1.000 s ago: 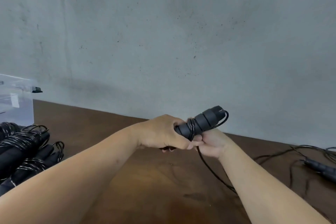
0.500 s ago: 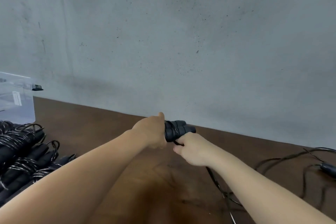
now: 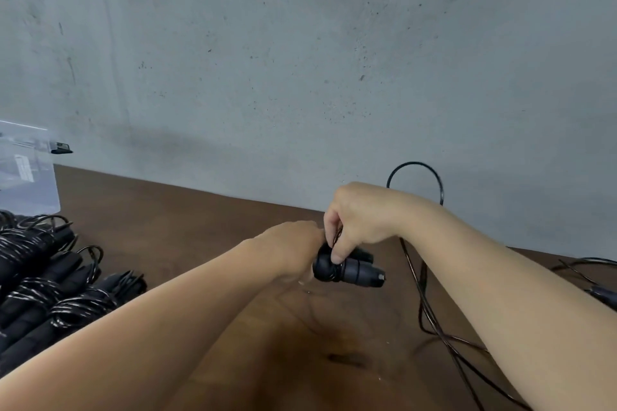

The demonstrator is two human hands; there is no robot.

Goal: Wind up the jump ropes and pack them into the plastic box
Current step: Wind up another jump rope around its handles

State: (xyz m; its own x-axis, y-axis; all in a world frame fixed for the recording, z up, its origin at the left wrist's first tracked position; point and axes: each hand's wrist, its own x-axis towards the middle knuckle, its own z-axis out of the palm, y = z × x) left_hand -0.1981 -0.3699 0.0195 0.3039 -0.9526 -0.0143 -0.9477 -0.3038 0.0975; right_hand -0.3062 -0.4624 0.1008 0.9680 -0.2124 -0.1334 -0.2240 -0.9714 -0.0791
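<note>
My left hand grips the two black jump rope handles held together above the brown table. My right hand is over them from above, pinching the thin black cord against the handles. That cord arcs up behind my right wrist and then trails down to the table on the right. A few turns of cord lie around the handles. The clear plastic box stands at the far left edge.
A pile of several wound black jump ropes lies on the table at the left, in front of the box. Loose cord and another black handle lie at the right edge. A grey concrete wall rises behind the table.
My right hand has swung from under the handles to over them, carrying the cord up into a loop. The handles have turned to point right and slightly down.
</note>
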